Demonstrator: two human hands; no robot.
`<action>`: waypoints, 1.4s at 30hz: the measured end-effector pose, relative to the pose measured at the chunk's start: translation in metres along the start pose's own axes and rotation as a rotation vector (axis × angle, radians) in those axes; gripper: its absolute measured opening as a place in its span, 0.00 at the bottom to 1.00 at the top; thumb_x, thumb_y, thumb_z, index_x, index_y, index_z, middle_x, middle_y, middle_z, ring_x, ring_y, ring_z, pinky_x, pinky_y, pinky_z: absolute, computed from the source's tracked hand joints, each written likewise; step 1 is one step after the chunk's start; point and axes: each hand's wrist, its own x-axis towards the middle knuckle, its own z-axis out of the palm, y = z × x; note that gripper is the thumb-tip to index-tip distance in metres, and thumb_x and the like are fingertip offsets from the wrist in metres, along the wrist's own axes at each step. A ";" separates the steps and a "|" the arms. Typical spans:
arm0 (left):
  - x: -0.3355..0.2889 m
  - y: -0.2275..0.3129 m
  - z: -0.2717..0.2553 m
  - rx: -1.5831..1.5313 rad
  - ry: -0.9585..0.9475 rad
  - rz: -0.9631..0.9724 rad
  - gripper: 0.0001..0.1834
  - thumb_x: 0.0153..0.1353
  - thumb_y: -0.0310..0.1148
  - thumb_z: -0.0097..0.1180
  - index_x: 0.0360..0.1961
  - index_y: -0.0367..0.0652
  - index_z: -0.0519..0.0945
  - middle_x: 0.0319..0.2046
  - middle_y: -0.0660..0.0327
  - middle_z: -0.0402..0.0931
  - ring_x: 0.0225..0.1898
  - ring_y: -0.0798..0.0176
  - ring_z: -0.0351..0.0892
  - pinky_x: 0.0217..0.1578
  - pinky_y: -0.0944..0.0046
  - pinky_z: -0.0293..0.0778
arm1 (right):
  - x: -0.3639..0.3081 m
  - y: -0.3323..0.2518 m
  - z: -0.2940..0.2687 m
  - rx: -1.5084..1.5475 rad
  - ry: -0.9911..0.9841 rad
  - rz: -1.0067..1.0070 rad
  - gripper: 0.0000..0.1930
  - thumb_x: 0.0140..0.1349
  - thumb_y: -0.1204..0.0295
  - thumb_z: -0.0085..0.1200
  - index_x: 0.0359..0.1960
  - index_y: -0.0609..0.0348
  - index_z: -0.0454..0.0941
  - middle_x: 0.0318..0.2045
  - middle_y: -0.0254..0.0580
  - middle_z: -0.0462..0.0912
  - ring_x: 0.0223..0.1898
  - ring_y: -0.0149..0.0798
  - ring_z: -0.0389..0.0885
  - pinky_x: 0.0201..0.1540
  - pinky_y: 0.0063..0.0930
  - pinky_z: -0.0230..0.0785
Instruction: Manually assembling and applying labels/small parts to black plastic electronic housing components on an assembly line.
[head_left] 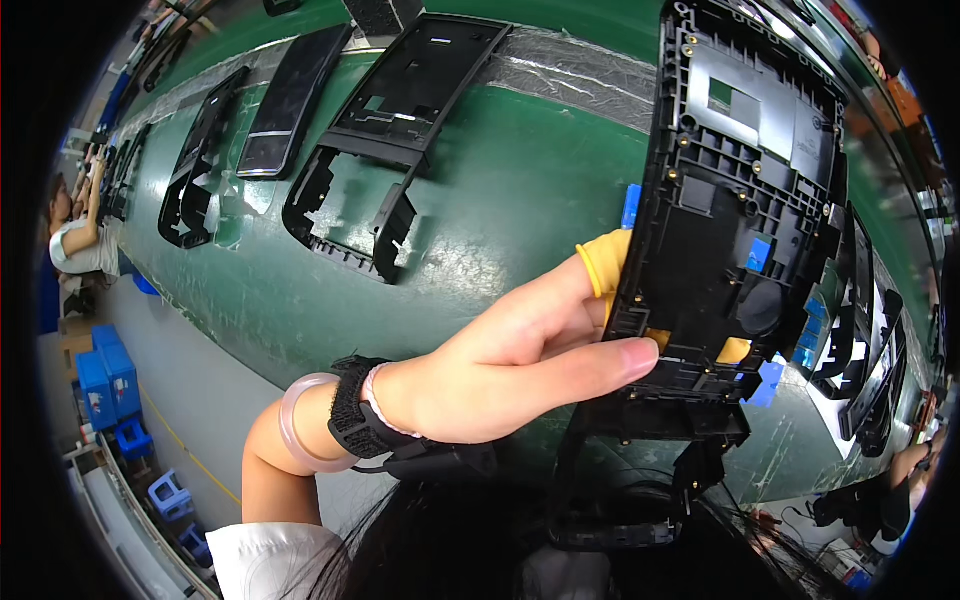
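My left hand (500, 372) is closed on the left edge of a large black plastic housing frame (775, 210), thumb on the near face and fingers behind. Yellow finger cots cover some fingertips, and bits of yellow show through the frame's openings. The frame stands tilted up above the bench, its ribbed inner side with small brass inserts and a grey metal plate facing me. Below its solid part hangs an open rectangular section (615, 535). Bands and a pale bangle circle my left wrist. My right hand does not show.
On the green bench (500, 210) lie a similar black frame (415, 90), a dark flat panel (290, 105) and a smaller frame (190, 180). More black parts (860, 360) sit at right. People work at both ends. Blue bins (108, 375) and stools (170, 495) stand left. Dark hair covers the lower middle.
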 end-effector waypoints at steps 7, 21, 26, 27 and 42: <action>0.001 -0.001 0.001 -0.057 0.028 -0.007 0.30 0.46 0.20 0.37 0.53 0.37 0.47 0.49 0.57 0.56 0.50 0.65 0.55 0.48 0.67 0.50 | -0.006 0.003 0.006 -0.030 -0.032 0.045 0.02 0.44 0.81 0.50 0.20 0.66 0.70 0.16 0.36 0.71 0.15 0.25 0.67 0.14 0.16 0.63; 0.000 -0.001 0.001 -0.054 0.037 -0.030 0.28 0.49 0.22 0.35 0.53 0.38 0.48 0.51 0.57 0.54 0.52 0.63 0.54 0.49 0.64 0.51 | -0.012 0.011 0.008 -0.067 -0.073 0.036 0.02 0.44 0.81 0.50 0.20 0.65 0.70 0.14 0.36 0.71 0.14 0.25 0.66 0.13 0.16 0.60; -0.002 0.001 0.001 0.055 0.150 -0.163 0.25 0.53 0.27 0.35 0.53 0.38 0.48 0.50 0.56 0.54 0.51 0.62 0.55 0.49 0.63 0.52 | -0.013 0.015 0.009 -0.093 -0.058 0.034 0.02 0.44 0.81 0.50 0.20 0.66 0.71 0.15 0.36 0.72 0.14 0.26 0.67 0.13 0.17 0.60; -0.002 0.001 0.001 0.116 0.159 -0.162 0.24 0.54 0.30 0.35 0.53 0.38 0.48 0.50 0.56 0.55 0.51 0.61 0.55 0.49 0.62 0.53 | -0.013 0.014 0.010 -0.061 -0.054 0.040 0.02 0.43 0.80 0.50 0.20 0.67 0.71 0.15 0.37 0.72 0.14 0.26 0.67 0.14 0.17 0.61; 0.031 0.030 0.019 0.100 0.172 0.072 0.25 0.54 0.39 0.40 0.50 0.39 0.51 0.42 0.55 0.62 0.43 0.61 0.66 0.42 0.62 0.64 | -0.004 0.057 0.044 -0.185 0.050 -0.051 0.04 0.40 0.80 0.53 0.17 0.67 0.71 0.10 0.39 0.71 0.10 0.29 0.67 0.10 0.19 0.59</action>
